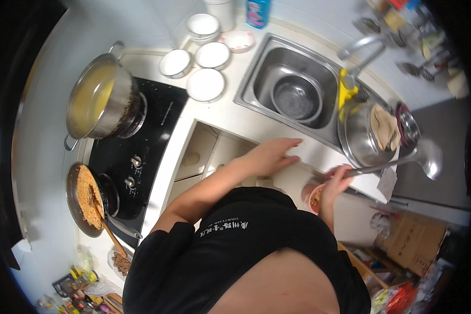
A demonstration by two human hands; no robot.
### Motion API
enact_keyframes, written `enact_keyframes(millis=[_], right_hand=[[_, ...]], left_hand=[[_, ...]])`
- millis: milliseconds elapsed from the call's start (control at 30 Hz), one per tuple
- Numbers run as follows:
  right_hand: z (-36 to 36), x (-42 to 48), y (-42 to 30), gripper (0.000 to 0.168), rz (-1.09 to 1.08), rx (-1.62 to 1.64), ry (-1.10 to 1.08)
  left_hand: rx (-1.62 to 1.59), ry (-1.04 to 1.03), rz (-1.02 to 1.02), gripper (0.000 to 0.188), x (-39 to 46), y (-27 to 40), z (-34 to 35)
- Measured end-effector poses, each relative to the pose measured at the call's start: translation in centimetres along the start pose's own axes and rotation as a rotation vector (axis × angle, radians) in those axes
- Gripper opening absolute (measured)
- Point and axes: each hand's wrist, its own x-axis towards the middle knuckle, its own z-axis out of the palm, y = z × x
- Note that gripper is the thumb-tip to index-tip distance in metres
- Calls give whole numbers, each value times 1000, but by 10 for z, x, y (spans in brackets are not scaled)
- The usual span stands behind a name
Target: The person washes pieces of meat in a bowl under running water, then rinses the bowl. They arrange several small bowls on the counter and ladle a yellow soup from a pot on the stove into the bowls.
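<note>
My right hand (337, 182) grips the handle of a metal ladle (431, 159) near its end, and the ladle's bowl points out to the right. My left hand (276, 156) reaches across the front edge of the counter, below the sink, with fingers apart and nothing in it. Just beyond the ladle handle, an upturned metal pot or basin (359, 135) sits at the right end of the sink, with a beige cloth (382, 127) on top. A round metal basin (297, 98) rests inside the stainless steel sink (265, 66).
Several white bowls (206, 84) stand left of the sink. On the black cooktop (161, 102) are a large pot (115, 104) of yellowish liquid and a frying pan (72, 208) of orange-brown food with a wooden spatula (114, 239). A pink bin (314, 200) sits below my right hand.
</note>
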Motion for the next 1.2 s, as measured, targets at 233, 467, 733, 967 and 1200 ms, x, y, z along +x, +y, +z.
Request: enact_keyframes(millis=[233,467,733,967,1200], right_hand=[[203,-81,-16,41,-557,-48,-724],[311,-93,-58,61,-571,28,-1256],[343,-24,-12,39,-279,-49,-1258],[361,10,-2,37,-213,-18,-1197],[343,17,3,33,-190,-112,-1160]], left_hand=[[-242,490,-392,35,-20,14,-85],[462,931,-638,22,-103,7,-237],[875,833,-1015,26,-244,63,-326],[1278,316,-1221,25,-261,9,-386],[1372,-87,-1557,16,-248,-19,-419]])
